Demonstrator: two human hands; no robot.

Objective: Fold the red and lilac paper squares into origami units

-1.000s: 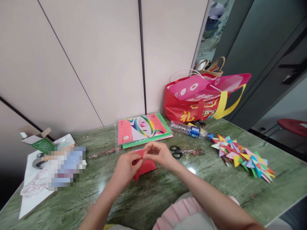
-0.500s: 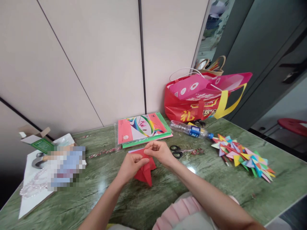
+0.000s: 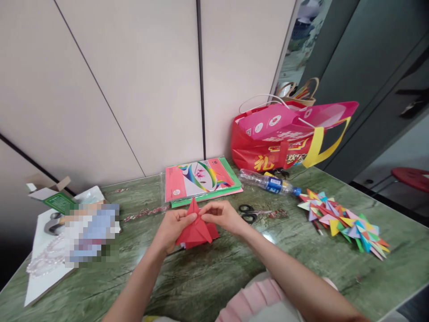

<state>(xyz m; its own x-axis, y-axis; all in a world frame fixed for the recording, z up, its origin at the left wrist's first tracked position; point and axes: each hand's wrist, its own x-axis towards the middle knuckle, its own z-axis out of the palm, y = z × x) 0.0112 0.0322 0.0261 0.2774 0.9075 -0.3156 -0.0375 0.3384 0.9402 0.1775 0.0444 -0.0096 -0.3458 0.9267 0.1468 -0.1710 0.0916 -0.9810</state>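
My left hand (image 3: 170, 228) and my right hand (image 3: 223, 215) both pinch a folded red paper (image 3: 197, 230) just above the green marble-patterned table (image 3: 208, 277). The paper is creased into a pointed shape whose tip rises between my thumbs. My fingers are closed on its upper folds. A pack of coloured paper sheets (image 3: 201, 180) lies right behind my hands, and black-handled scissors (image 3: 248, 212) lie just to the right of my right hand.
A row of folded multicoloured paper pieces (image 3: 342, 219) lies at the right. A plastic bottle (image 3: 270, 182) lies on its side before a red and pink gift bag (image 3: 288, 134). An open box (image 3: 50, 197) and white sheets are at the left. A red stool (image 3: 412, 176) stands beyond the table.
The red paper has been turned and refolded: its point hung downward half a second ago and now stands upward between my thumbs. Both hands stayed in place.
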